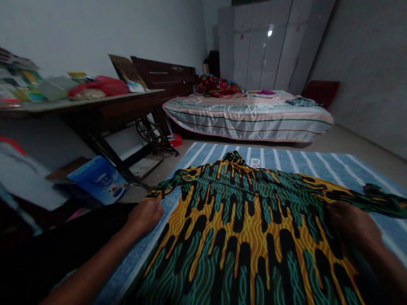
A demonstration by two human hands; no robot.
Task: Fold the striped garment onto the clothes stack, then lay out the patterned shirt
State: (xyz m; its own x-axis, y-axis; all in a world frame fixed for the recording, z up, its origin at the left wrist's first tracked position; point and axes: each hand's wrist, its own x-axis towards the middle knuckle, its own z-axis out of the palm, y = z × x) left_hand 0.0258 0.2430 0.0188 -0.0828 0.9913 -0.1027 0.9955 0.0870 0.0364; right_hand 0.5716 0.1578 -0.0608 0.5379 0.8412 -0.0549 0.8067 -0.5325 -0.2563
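A long-sleeved dress point(241, 224) in green, black and mustard drips lies spread on a blue mat with white stripes point(197, 154), its high collar pointing away from me. My left hand point(145, 216) is closed on the end of the left sleeve, at the mat's left edge. Over on the right, my right hand point(354, 222) is closed at the garment's side, just under the right sleeve, its fingers partly hidden. The right sleeve runs on past that hand toward the picture's edge.
Beyond the mat stands a bed point(248, 123) with a striped satin cover and a bundled red quilt point(218, 86). At left is a treadle sewing table point(95, 103) piled with bags, and a blue box point(98, 180) below it. A wardrobe point(254, 51) fills the back.
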